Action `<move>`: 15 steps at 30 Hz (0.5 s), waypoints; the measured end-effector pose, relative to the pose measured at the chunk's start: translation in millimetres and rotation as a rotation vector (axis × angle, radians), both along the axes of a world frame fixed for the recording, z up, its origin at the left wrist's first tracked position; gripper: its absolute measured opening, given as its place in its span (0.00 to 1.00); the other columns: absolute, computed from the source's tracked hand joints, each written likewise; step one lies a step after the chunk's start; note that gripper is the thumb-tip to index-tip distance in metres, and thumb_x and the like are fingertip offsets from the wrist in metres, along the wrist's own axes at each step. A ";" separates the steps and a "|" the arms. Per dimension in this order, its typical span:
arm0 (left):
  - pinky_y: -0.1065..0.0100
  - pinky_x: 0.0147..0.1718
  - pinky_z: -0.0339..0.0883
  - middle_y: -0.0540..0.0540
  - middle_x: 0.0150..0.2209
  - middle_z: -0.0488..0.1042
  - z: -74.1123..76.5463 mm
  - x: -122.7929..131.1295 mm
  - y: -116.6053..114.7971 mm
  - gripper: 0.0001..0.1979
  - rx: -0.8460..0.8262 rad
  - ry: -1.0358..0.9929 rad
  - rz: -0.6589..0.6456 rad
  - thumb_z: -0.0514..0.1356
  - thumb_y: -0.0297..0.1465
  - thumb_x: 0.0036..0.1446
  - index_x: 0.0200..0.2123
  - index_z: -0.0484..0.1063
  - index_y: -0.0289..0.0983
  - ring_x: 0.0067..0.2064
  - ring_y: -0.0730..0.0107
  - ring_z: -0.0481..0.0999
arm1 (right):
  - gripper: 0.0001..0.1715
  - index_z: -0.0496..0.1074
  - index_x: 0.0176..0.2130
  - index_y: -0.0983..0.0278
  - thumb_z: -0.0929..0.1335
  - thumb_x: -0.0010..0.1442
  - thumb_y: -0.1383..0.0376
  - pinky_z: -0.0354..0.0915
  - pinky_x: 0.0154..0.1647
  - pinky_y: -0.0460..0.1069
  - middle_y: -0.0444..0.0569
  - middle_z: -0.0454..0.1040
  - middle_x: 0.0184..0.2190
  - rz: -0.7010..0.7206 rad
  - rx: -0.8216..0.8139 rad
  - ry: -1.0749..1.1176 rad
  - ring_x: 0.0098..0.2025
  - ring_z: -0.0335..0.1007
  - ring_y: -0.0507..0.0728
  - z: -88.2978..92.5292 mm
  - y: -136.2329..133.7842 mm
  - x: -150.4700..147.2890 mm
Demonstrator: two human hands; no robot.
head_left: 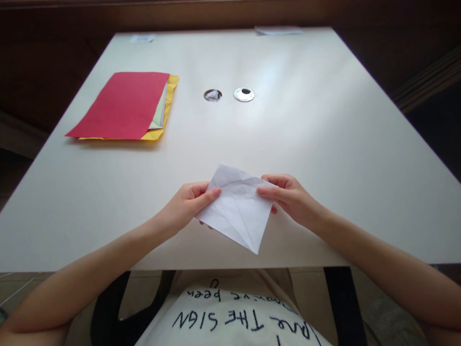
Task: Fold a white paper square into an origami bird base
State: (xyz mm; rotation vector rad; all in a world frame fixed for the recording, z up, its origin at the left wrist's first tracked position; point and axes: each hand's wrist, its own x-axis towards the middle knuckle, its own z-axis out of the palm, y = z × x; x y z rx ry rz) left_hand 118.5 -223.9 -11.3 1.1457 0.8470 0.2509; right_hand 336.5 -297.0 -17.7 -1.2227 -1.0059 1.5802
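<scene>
A creased, folded sheet of white paper [239, 206] is held between my two hands, over the near part of the table. My left hand [194, 199] pinches its left corner, thumb on top and fingers underneath. At the right corner, my right hand [286, 192] grips the paper the same way, with the thumb lying on its upper face. Crease lines run across the paper, and one corner points down toward me. Most of the fingers of both hands are hidden beneath the sheet.
On the white table [342, 158], a stack of coloured paper [122, 105], red on top with yellow below, lies at the left. Two round cable holes [212, 95] sit mid-table, one with a metal ring [244, 94]. White papers [279, 30] lie at the far edge.
</scene>
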 end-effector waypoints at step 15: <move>0.70 0.31 0.68 0.44 0.34 0.76 2.8 -4.4 7.9 0.15 -0.072 0.006 -0.149 0.62 0.40 0.51 0.37 0.74 0.35 0.35 0.66 0.75 | 0.14 0.68 0.24 0.66 0.69 0.53 0.60 0.60 0.18 0.41 0.41 0.63 0.20 0.057 0.069 -0.050 0.21 0.60 0.47 7.3 -4.6 0.3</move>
